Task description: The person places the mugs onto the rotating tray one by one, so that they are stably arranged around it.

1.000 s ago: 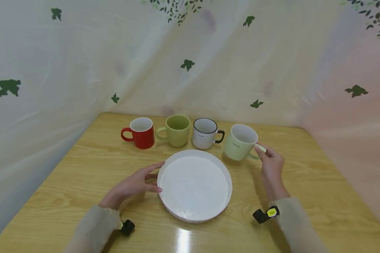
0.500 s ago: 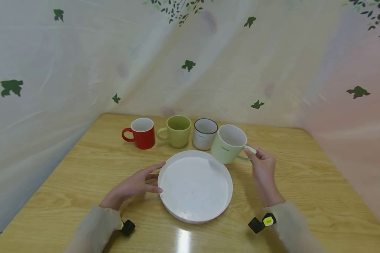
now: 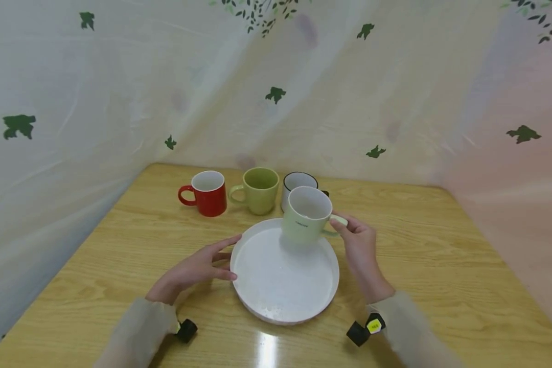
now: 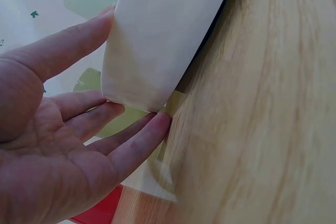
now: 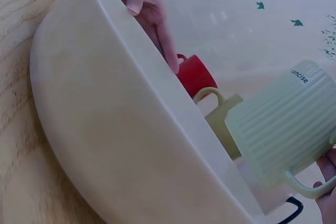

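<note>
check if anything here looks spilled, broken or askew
Nothing stands out: the pale green mug and white tray look whole, the red mug, olive mug and white mug stand upright, and no spill shows.

A wood-grained table (image 3: 441, 255), light yellowish brown with rounded far corners, carries a shallow round white tray (image 3: 282, 286) at its middle, a bright reflection gleaming on the tabletop just in front. Behind the tray, three mugs stand upright in a row near the far edge: from the left, a red mug (image 3: 211, 202), an olive-green mug (image 3: 261, 197) and a white black-rimmed mug (image 3: 299, 180) with a black handle.
</note>
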`<state>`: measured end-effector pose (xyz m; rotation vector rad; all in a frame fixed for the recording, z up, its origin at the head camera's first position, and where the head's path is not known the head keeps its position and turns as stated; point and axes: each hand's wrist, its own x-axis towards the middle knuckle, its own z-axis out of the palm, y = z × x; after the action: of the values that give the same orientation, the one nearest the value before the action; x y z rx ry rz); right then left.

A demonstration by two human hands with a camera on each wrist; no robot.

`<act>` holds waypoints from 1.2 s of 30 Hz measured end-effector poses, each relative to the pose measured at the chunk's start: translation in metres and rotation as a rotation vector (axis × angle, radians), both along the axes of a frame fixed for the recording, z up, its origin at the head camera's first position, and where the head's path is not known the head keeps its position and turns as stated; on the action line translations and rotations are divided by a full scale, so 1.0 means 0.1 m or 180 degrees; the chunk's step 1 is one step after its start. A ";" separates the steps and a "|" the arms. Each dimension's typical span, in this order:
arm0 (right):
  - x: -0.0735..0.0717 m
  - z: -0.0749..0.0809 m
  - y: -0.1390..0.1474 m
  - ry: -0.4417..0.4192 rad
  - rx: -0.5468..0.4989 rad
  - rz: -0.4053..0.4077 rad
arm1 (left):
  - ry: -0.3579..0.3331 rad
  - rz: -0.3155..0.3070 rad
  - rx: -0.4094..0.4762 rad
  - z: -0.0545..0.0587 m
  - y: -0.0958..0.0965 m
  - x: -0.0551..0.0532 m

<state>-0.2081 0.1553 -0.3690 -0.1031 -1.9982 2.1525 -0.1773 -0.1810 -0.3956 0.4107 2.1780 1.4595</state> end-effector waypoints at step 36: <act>-0.16 -0.21 -0.29 -0.0527 0.0646 0.0416 | -0.0031 -0.0001 0.0126 -0.04 0.00 0.00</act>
<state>-0.2241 0.1259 -0.3897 -0.1265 -2.3665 2.0611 -0.1773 -0.1811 -0.3995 0.4167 2.1443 1.5033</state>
